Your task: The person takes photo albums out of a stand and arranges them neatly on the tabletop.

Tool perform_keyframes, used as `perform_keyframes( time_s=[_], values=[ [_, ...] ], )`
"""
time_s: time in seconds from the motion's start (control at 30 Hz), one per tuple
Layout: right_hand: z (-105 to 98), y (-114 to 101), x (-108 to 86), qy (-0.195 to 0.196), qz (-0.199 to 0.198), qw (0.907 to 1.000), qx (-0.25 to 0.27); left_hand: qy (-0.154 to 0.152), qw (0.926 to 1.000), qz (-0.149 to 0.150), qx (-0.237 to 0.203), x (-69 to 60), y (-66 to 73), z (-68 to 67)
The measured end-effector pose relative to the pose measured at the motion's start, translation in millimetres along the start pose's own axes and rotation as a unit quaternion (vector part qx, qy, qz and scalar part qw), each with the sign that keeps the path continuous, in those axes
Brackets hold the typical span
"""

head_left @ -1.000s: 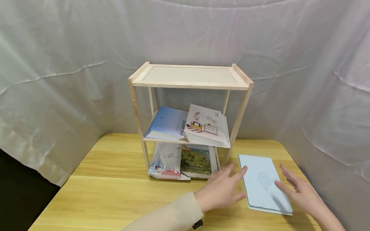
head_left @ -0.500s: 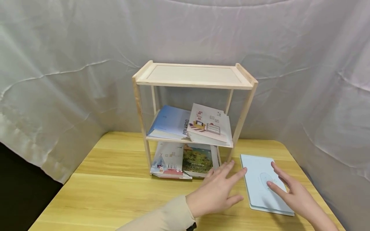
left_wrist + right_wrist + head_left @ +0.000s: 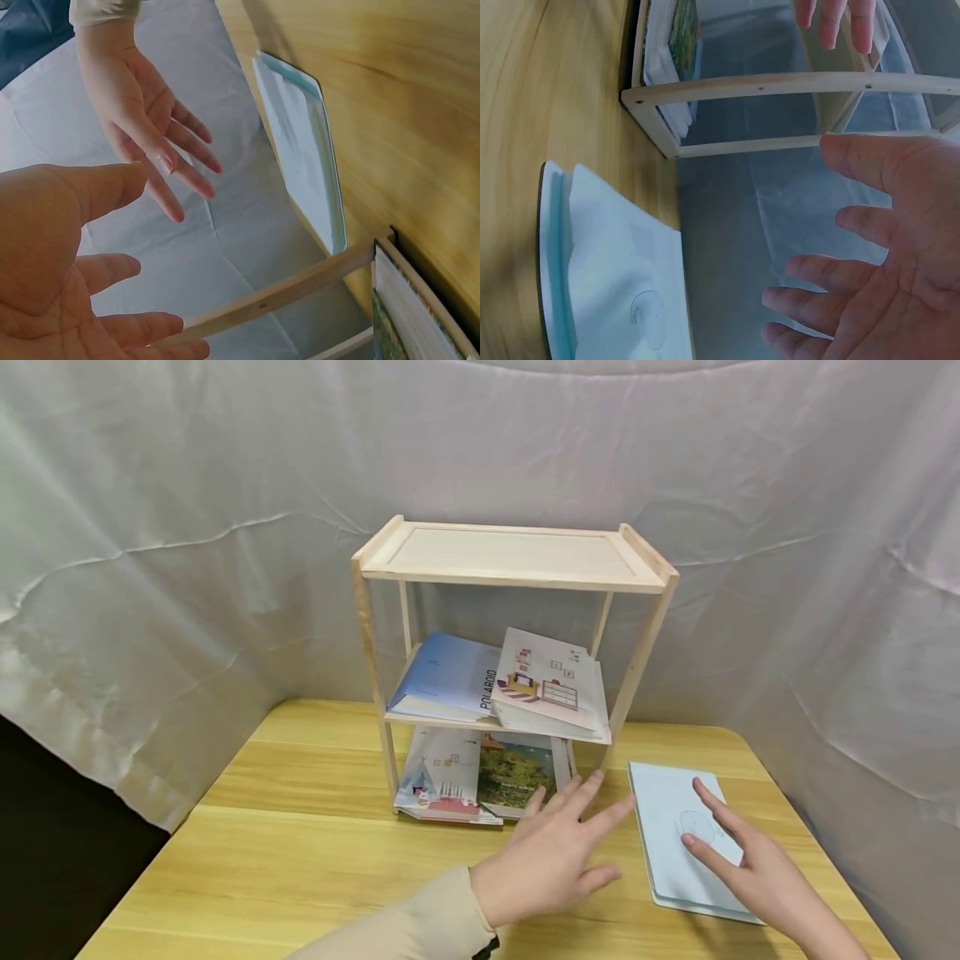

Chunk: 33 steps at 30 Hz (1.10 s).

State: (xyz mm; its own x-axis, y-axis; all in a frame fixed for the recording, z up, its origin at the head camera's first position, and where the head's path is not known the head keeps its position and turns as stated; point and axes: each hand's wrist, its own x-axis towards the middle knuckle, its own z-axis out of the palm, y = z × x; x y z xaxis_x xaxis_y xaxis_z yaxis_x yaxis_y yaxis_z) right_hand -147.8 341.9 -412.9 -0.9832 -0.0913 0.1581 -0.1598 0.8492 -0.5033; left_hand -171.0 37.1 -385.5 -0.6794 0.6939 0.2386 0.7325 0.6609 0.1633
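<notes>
A pale blue book [image 3: 678, 827] with a small line drawing on its cover lies flat on the table's right side. Above its right part hovers my right hand [image 3: 757, 864], fingers spread and holding nothing. My left hand [image 3: 543, 856] hangs in front of the shelf's lower right corner, left of the book, its fingers also spread and the palm free. In the left wrist view, a gap shows between the right hand [image 3: 142, 105] and the book [image 3: 304, 150]. The right wrist view shows the book [image 3: 626, 277] apart from the right hand [image 3: 885, 262].
A light wooden shelf [image 3: 517, 556] stands mid-table. Its middle board bears a blue POLAROID album [image 3: 450, 672] and a white illustrated album [image 3: 551, 685]. Below lie another white album [image 3: 442, 777] and a green-covered photo album [image 3: 517, 772]. Grey cloth [image 3: 225, 568] surrounds the wooden table [image 3: 247, 860].
Both hands have drifted slightly left, remaining spread. The right hand now covers more of the book's right side. The shelf and book appear a little farther right in the view.
</notes>
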Motion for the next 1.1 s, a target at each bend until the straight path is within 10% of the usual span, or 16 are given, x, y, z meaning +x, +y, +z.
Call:
perform_keyframes(
  time_s=[1.1],
  values=[
    [-11, -43, 1.8, 0.053, -0.052, 0.9972, -0.001, 0.047, 0.9988, -0.008, 0.013, -24.4, -20.5, -39.0]
  ],
)
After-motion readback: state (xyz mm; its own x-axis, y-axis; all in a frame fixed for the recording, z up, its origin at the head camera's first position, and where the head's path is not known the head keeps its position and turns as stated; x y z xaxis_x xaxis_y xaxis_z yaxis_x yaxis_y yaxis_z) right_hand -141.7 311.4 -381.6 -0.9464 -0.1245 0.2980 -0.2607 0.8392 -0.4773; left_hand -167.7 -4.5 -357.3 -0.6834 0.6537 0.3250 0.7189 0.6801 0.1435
